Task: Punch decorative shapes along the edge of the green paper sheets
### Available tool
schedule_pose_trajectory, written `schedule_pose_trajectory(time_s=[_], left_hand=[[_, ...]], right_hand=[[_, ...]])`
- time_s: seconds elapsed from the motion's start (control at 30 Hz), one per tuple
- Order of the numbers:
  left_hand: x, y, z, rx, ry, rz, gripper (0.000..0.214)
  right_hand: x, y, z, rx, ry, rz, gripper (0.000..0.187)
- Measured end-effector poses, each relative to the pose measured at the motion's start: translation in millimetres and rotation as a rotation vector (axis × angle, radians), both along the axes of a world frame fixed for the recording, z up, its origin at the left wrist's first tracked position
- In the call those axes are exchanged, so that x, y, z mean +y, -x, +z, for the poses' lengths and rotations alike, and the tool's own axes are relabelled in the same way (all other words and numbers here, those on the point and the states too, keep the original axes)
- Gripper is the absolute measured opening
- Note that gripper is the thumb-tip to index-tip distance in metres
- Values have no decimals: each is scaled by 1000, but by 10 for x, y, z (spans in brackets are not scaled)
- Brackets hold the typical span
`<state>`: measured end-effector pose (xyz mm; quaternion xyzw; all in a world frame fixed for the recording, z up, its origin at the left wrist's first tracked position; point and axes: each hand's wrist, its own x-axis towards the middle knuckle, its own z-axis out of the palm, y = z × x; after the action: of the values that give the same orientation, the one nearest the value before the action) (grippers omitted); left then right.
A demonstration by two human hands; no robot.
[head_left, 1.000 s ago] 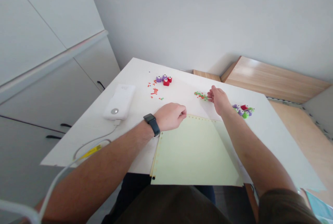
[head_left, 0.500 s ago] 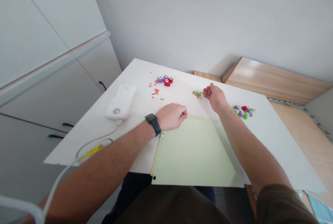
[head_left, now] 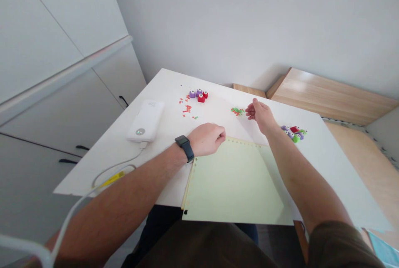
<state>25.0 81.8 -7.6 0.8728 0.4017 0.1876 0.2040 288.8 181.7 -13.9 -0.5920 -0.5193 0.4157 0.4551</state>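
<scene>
Head view: the right hand has its fingers loosely bent and its palm turned left, toward a small pile of green and red paper bits just beside its fingertips. The pile's long axis runs sideways, toward that hand. The left hand is curled, thumb against fingers, over the far left corner of a pale green sheet. The sheet's near edge juts past the desk. Beyond the left hand lie scattered red bits, with white desktop stretching rightward to the pile.
</scene>
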Motion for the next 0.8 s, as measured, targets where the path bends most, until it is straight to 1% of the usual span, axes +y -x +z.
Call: schedule_pose_trajectory(time_s=[0.07, 0.17, 0.23, 0.37, 0.5, 0.57, 0.7, 0.8], left_hand=[[0, -1, -1, -2, -4, -1, 21], [-3, -1, -10, -7, -4, -8, 21], [-4, -1, -15, -4, -1, -11, 21], [-1, 0, -19, 8, 2, -8, 21], [-2, 4, -16, 8, 2, -6, 21], [-3, 3, -15, 3, -2, -3, 21], [-5, -2, -15, 0, -7, -7, 21], [-5, -4, -17, 7, -14, -10, 21]], right_hand=[[-20, -87, 5, -72, 54, 9, 60], [-54, -130, -52, -144, 129, 64, 62], [-53, -85, -105, -140, 100, 79, 63], [17, 66, -151, -15, -30, 108, 64], [85, 90, -101, 35, -137, 16, 59], [94, 65, -54, 22, -157, -3, 57], [106, 70, 58, -17, -128, 13, 55], [128, 127, 108, -119, -72, -8, 57]])
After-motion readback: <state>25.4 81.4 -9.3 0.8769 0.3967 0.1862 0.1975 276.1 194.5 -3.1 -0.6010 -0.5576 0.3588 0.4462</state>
